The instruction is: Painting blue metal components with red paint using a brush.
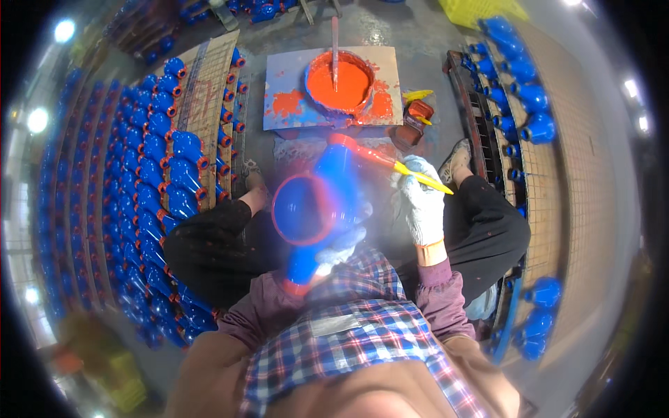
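Note:
My left hand (343,249), in a white glove, is wrapped round a blue tee-shaped pipe fitting (338,184) in front of my lap. Red-orange paint rings the fitting's rims, and its wide round opening faces up and to the left. Motion smears part of the fitting, and it hides some of the left fingers. My right hand (424,205), gloved in white, grips a paintbrush (411,172) by its yellow handle. The brush's red-orange, paint-covered end meets the fitting's far rim or is very close to it.
Beyond the fitting, a bucket of orange paint (341,82) with a stick (335,52) stands on a splattered board (383,63). A paint-stained container (412,125) sits right of it. Racks of blue fittings line the left (185,164) and right (533,97).

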A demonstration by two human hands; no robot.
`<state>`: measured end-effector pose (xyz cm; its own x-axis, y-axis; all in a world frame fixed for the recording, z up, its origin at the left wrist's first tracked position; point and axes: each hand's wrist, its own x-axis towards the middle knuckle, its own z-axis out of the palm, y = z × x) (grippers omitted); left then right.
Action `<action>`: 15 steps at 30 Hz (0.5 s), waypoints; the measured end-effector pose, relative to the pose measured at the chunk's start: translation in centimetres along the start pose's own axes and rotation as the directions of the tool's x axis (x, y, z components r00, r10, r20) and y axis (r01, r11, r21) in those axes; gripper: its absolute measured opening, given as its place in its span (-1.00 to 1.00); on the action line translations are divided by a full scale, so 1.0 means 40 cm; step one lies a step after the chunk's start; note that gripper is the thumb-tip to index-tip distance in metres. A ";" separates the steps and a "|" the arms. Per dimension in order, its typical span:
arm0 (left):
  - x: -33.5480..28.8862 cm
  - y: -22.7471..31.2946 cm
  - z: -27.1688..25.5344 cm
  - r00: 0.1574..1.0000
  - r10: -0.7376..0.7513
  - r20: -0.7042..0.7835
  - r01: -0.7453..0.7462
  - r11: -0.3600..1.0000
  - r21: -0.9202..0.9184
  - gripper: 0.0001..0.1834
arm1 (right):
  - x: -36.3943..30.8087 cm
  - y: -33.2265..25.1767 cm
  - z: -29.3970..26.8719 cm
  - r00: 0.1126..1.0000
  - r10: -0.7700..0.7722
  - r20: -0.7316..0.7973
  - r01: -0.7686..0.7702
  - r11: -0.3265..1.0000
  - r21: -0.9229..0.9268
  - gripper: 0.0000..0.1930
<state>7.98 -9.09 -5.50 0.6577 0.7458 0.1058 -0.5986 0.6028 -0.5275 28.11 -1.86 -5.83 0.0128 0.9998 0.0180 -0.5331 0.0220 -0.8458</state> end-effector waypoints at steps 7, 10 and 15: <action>-0.035 0.056 0.124 0.893 0.360 -0.269 0.021 0.564 0.825 -0.08 | -0.010 -0.097 -0.001 0.989 -0.144 0.043 0.150 0.955 -0.254 -0.79; -0.061 0.112 0.165 0.927 0.355 -0.121 0.203 -0.202 0.958 0.15 | -0.024 -0.164 0.010 0.983 -0.168 0.079 0.184 0.939 -0.291 -0.80; -0.066 0.102 0.224 0.976 0.091 0.200 -0.072 -0.728 0.682 0.29 | -0.049 -0.261 0.038 0.975 -0.194 0.105 0.219 0.901 -0.373 -0.80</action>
<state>-0.30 -6.06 -0.39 0.4961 0.8389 0.2238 0.0764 -0.2990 0.9512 32.38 -4.06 3.79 0.0270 0.9710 0.2376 -0.1621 0.2388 -0.9574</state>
